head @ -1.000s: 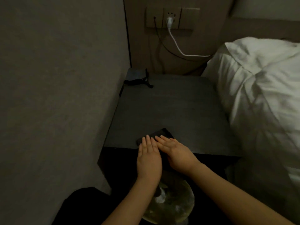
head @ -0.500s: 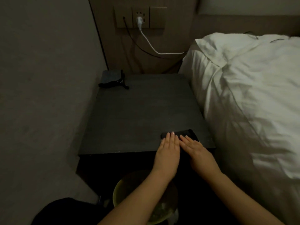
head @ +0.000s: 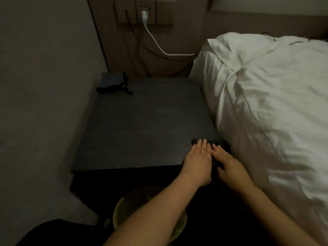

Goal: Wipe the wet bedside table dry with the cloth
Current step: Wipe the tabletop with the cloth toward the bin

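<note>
Under both flat hands, dark folded cloth [head: 220, 142]

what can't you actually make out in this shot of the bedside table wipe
- Cloth, head view: mostly covered by the left hand and right hand; its full shape is hidden.
- Wetness on the bedside table: dim light, no sheen readable.
- Dark clip-like item at the back left corner: too dark to identify.
- Yellowish bin below: contents blocked by the left forearm.
</note>
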`<action>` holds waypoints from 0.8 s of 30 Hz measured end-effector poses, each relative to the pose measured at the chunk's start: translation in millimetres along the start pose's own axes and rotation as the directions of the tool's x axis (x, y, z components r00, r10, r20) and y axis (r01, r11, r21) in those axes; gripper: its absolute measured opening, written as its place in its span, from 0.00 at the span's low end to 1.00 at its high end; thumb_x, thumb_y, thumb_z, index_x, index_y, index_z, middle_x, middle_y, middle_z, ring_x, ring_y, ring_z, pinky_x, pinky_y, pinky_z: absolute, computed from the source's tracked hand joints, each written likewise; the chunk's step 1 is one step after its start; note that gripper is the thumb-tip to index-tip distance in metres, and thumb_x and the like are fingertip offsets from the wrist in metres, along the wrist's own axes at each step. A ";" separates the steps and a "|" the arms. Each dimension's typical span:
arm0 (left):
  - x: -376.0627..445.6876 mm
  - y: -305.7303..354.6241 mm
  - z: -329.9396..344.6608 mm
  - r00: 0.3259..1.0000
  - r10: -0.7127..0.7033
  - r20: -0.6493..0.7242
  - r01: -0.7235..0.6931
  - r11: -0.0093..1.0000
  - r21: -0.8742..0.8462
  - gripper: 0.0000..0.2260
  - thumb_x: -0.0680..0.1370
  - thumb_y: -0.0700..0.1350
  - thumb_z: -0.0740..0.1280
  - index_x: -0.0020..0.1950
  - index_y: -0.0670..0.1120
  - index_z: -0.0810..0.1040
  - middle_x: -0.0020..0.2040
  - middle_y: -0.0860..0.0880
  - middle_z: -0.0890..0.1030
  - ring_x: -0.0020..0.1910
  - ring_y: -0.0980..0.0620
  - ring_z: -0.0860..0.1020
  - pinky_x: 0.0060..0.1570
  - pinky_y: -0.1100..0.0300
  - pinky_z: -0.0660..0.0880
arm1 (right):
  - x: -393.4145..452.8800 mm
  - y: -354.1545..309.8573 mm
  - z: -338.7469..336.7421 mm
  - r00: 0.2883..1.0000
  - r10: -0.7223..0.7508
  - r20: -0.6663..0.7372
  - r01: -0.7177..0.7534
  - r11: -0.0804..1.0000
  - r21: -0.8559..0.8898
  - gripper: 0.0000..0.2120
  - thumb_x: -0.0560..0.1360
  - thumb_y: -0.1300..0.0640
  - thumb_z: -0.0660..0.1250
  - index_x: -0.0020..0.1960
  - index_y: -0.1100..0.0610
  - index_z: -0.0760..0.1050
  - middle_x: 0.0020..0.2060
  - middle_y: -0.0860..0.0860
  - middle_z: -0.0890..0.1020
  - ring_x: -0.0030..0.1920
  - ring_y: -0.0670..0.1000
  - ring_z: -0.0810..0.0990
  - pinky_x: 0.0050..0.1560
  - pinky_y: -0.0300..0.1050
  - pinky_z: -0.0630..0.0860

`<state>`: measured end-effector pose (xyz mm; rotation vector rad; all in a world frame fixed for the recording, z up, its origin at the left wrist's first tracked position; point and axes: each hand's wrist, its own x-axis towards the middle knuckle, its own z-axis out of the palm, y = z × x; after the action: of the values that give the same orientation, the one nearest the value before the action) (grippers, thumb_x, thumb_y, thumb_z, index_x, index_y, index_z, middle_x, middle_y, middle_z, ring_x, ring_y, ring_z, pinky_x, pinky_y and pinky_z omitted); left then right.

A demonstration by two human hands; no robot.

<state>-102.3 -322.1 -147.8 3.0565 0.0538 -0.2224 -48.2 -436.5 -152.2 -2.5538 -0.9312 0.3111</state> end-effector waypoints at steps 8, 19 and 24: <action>-61.7 -47.8 9.7 0.994 -0.109 -0.021 0.109 0.994 -0.012 0.30 0.80 0.41 0.54 0.77 0.38 0.43 0.78 0.41 0.44 0.78 0.45 0.44 0.75 0.54 0.43 | -13.3 -62.1 31.8 0.987 -0.161 0.030 0.162 0.986 -0.049 0.30 0.70 0.65 0.55 0.72 0.56 0.60 0.73 0.53 0.62 0.74 0.53 0.59 0.72 0.41 0.50; -169.2 -109.1 23.1 0.927 -0.372 0.041 0.373 0.928 -0.022 0.28 0.81 0.41 0.51 0.76 0.38 0.40 0.78 0.39 0.41 0.77 0.44 0.41 0.75 0.53 0.42 | -19.1 -153.9 91.7 0.858 -0.475 0.194 0.512 0.824 -0.245 0.31 0.58 0.47 0.76 0.60 0.52 0.77 0.58 0.49 0.82 0.59 0.46 0.80 0.57 0.42 0.75; -170.6 -94.8 50.1 0.920 -0.290 0.264 0.313 0.949 -0.046 0.28 0.80 0.41 0.53 0.77 0.40 0.44 0.79 0.41 0.47 0.78 0.46 0.47 0.75 0.54 0.45 | -42.2 -133.0 106.9 0.837 -0.364 0.409 0.475 0.854 -0.214 0.25 0.74 0.59 0.60 0.71 0.55 0.64 0.70 0.53 0.70 0.69 0.52 0.69 0.68 0.45 0.67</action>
<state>-282.0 -236.6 -179.4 2.8901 0.5076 -0.6128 -191.2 -340.0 -186.0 -2.4983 -1.7801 0.5400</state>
